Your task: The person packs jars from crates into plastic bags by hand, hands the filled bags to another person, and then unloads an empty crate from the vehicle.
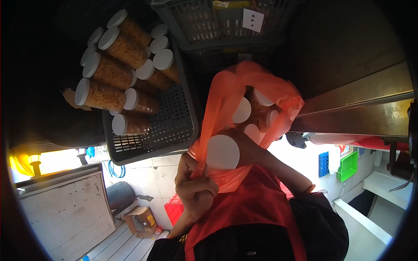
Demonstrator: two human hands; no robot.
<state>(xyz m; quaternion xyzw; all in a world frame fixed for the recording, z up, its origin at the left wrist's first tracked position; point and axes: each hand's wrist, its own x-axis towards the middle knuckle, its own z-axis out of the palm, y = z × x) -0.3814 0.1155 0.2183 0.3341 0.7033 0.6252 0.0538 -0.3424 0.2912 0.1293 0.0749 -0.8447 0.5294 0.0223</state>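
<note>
My left hand [196,187] is closed on the edge of a thin red plastic bag [222,95], which hangs open in front of the red apron. Inside the bag are several jars with white lids [241,110]. My right hand [247,141] reaches in from the right, wrapped round a jar [223,152] at the bag's near side; its fingers are mostly hidden behind the wide white lid. To the left, a black plastic crate [196,124] holds several clear jars of orange-brown food [106,95], lying or leaning in a stack.
Another dark crate [217,32] with a white label stands beyond the bag. A metal edge [357,102] runs along the right. Lower down are a white board [65,213], a cardboard box [140,221], a red basket [174,209] and a green tray [347,166].
</note>
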